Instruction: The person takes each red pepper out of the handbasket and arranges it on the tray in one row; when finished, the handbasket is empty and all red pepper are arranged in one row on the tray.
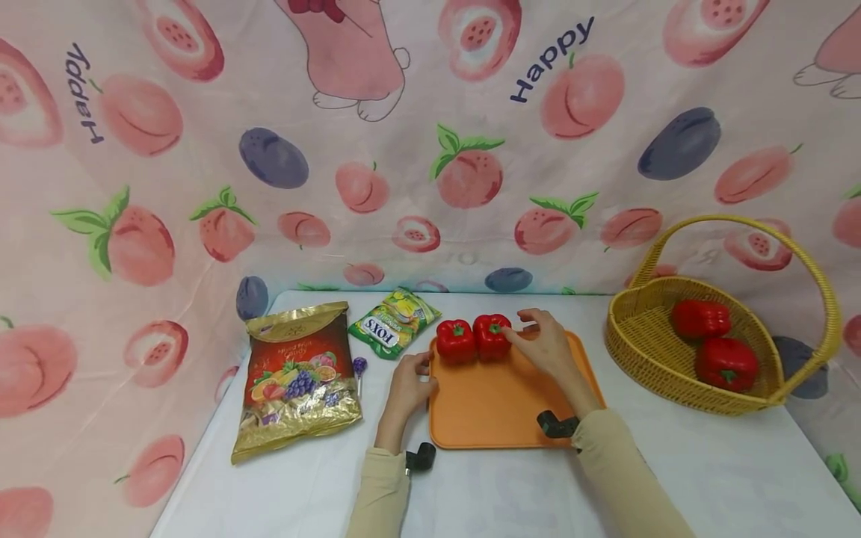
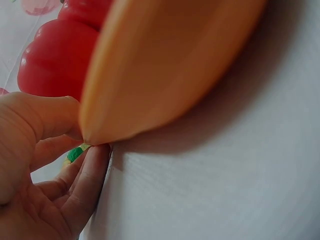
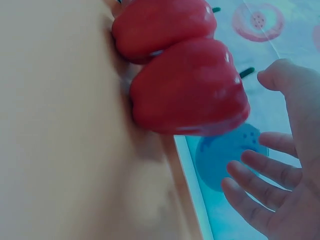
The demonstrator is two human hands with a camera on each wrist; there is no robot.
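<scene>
Two red bell peppers, the left pepper (image 1: pixel 457 342) and the right pepper (image 1: pixel 492 336), stand side by side at the back left of an orange tray (image 1: pixel 498 411). My left hand (image 1: pixel 407 387) is at the tray's left side; in the left wrist view its thumb and fingers (image 2: pixel 92 175) pinch the rim. Just right of the right pepper is my right hand (image 1: pixel 543 349), fingers spread. In the right wrist view, a small gap separates its thumb (image 3: pixel 280 75) from the green stem of the nearer pepper (image 3: pixel 187 90), and nothing is in its grasp.
At right stands a yellow wicker basket (image 1: pixel 646 373) with a tall handle, holding two more red peppers (image 1: pixel 726 364). Left of the tray lie a red-and-gold candy bag (image 1: pixel 296 381), a green Fox's candy packet (image 1: pixel 393 323) and a purple lollipop (image 1: pixel 359 366). A fruit-print cloth hangs behind.
</scene>
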